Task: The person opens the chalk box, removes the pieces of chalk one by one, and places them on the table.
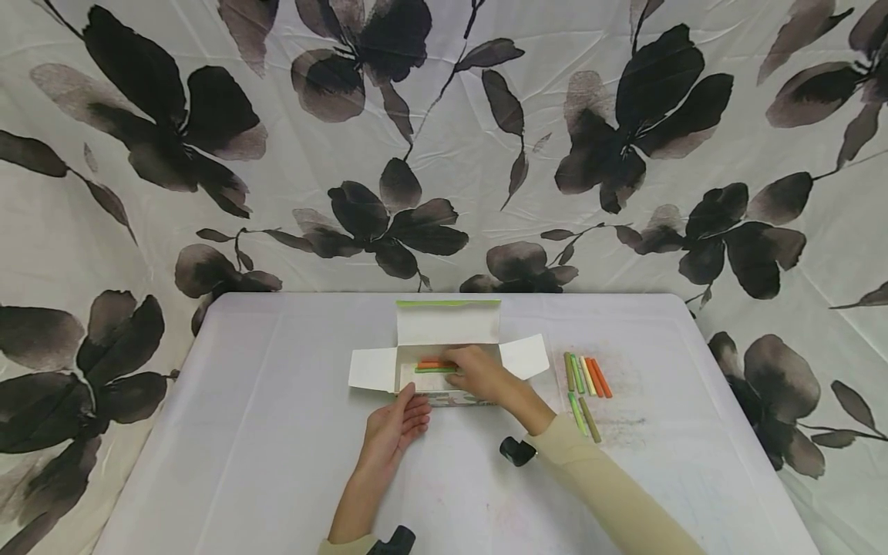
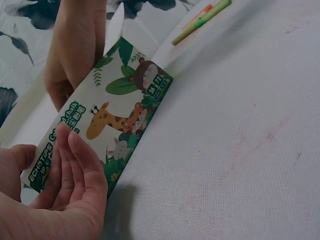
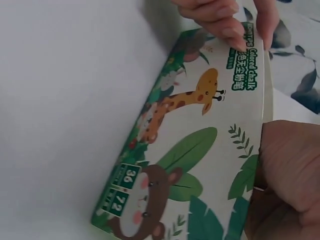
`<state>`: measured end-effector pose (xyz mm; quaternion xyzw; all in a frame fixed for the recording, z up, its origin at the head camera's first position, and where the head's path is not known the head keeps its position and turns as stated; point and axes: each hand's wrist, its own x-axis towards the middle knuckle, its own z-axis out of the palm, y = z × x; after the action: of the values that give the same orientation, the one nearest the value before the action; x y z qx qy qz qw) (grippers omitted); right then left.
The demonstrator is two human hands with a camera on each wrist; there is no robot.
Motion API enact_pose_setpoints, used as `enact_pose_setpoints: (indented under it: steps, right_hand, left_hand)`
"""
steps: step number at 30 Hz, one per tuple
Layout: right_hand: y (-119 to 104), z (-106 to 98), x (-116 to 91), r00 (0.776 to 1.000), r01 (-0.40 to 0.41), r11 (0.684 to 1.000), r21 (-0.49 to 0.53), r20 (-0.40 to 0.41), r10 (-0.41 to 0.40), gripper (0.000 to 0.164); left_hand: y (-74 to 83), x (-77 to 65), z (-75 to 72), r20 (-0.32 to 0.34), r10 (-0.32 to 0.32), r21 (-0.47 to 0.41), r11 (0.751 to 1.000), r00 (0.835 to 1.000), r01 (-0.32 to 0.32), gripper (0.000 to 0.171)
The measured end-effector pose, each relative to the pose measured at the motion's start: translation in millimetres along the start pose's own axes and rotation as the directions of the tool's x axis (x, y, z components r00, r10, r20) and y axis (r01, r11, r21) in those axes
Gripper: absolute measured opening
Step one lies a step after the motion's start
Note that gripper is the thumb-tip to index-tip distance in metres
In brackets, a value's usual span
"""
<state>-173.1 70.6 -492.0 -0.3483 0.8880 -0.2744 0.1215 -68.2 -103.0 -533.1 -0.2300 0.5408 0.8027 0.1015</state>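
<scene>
An open white cardboard chalk box [image 1: 447, 399] stands on the table, its flaps spread and its lid raised at the back. Giraffe and monkey pictures with "Colored chalk" lettering cover its front. My left hand [image 1: 394, 430] holds the front left corner, thumb at the rim and fingers against the printed front [image 2: 120, 100]. Inside the box, my right hand [image 1: 479, 374] has its curled fingers around the right ends of chalk sticks [image 1: 433, 369], orange and green. The wrist views hide those fingertips behind the box wall.
Right of the box lies a row of green, cream and orange chalk sticks [image 1: 588, 375]. Nearer the front are two more green-toned sticks [image 1: 584, 416]. Coloured chalk smudges mark the white table cover [image 1: 264, 432]. A floral cloth [image 1: 513, 193] hangs behind.
</scene>
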Motion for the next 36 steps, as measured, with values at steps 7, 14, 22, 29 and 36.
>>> enact_pose_setpoints:
  steps: [7,14,22,29,36]
  right_hand:
    - [-15.5,-0.6,8.3,0.997,0.042,0.922,-0.385,0.072,-0.016,0.032]
    - [-26.3,2.9,15.8,0.992,0.124,0.743,-0.658,0.099,-0.079,0.025]
    - [-25.6,9.6,27.2,0.985,0.171,0.633,-0.755,0.115,-0.128,0.018]
    - [-19.9,10.3,27.8,0.981,0.184,0.684,-0.706,0.086,-0.175,0.008]
    - [-13.1,-3.2,17.2,0.993,0.121,0.884,-0.452,0.066,-0.102,0.01]
  left_hand:
    - [-1.1,-1.1,-1.1,0.023,0.014,0.003,1.0,1.0,-0.014,0.059]
    - [-0.3,-2.3,-0.5,0.041,0.018,-0.007,1.0,0.999,-0.018,0.058]
    - [-0.7,-2.7,1.0,0.029,0.014,-0.008,1.0,0.999,-0.013,0.059]
    - [-0.5,-1.3,-0.1,0.013,0.015,-0.009,1.0,1.0,-0.015,0.055]
    - [-0.6,-0.6,-0.3,0.007,0.016,-0.008,1.0,1.0,-0.016,0.059]
